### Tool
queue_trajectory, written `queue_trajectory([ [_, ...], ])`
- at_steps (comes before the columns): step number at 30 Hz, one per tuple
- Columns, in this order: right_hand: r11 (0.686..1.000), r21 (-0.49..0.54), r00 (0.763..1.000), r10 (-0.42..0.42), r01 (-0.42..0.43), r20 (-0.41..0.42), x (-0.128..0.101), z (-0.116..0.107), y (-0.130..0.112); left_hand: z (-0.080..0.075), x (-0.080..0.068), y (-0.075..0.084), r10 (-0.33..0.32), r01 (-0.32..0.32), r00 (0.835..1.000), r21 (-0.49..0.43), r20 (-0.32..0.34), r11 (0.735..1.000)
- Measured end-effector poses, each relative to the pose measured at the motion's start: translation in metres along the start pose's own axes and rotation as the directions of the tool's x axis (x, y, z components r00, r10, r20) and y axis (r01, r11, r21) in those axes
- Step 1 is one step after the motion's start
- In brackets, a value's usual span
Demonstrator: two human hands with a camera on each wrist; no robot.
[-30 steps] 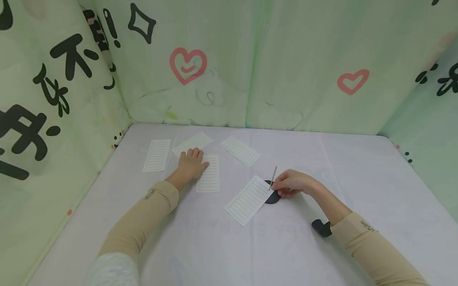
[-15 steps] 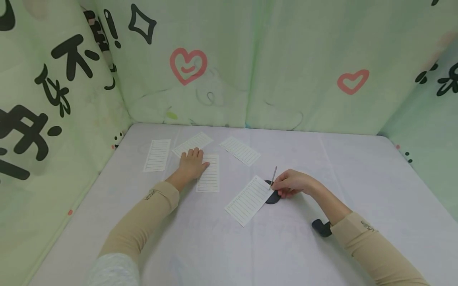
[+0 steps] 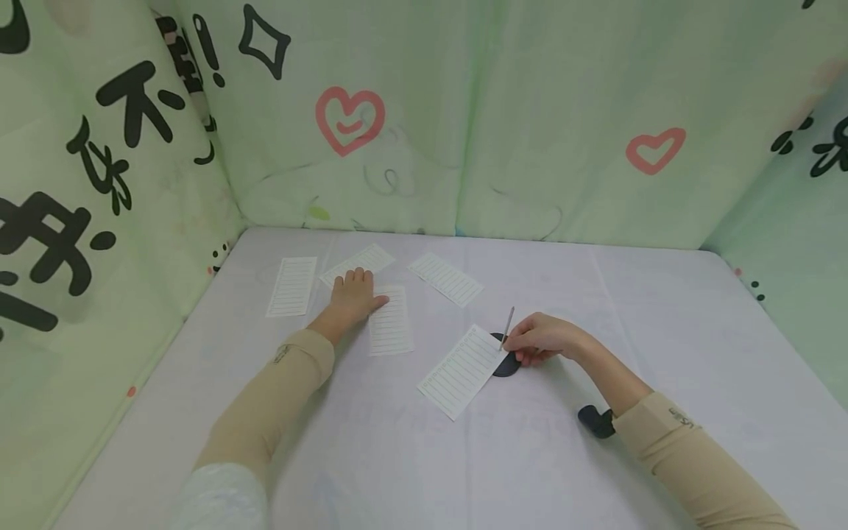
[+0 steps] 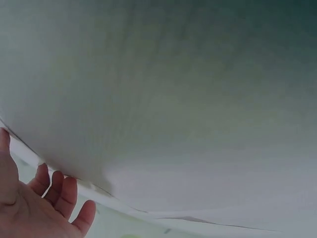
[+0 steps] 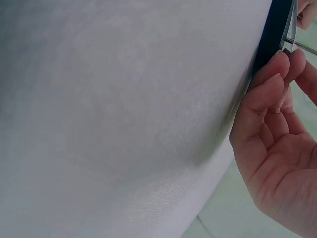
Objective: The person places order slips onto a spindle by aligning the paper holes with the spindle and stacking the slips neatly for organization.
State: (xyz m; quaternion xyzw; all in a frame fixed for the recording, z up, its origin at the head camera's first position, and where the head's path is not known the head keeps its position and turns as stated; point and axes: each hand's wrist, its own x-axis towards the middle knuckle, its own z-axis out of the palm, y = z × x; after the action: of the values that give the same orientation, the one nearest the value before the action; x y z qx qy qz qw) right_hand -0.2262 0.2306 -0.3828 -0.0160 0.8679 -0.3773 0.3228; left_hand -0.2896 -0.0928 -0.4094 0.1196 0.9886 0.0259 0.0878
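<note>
1. The left hand (image 3: pixel 351 293) lies flat, fingers straight, on a white lined paper slip (image 3: pixel 391 320) on the white desk (image 3: pixel 596 309);
2. The right hand (image 3: pixel 539 338) has its fingers pinched on a thin silver stick (image 3: pixel 507 324), upright over a flat black oval pad (image 3: pixel 506 364) beside another lined slip (image 3: pixel 461 371).

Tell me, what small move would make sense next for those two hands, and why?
Probably the left hand slides the lined paper slip under its thumb toward the middle. It lies flat on that slip, while the right hand holds a thin stick upright over a dark oval pad, at the end of another slip lying ready.
</note>
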Motion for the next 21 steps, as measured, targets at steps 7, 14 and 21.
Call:
queue_trajectory([
  [7,1.000,0.006,1.000,-0.009,0.009,0.005,0.0000,-0.0001,0.0000,-0.0019,0.0034,-0.0008,-0.014,0.014,1.000,-0.010,0.012,1.000],
  [14,0.999,0.021,1.000,-0.027,0.027,0.005,0.0002,-0.0002,0.0015,-0.0038,0.0021,0.0009,0.011,-0.011,1.000,-0.018,0.015,1.000],
  [21,1.000,0.011,1.000,-0.020,0.020,-0.003,0.0011,-0.0003,0.0019,-0.0050,-0.0027,0.0085,0.053,-0.052,0.998,0.028,-0.027,0.998],
])
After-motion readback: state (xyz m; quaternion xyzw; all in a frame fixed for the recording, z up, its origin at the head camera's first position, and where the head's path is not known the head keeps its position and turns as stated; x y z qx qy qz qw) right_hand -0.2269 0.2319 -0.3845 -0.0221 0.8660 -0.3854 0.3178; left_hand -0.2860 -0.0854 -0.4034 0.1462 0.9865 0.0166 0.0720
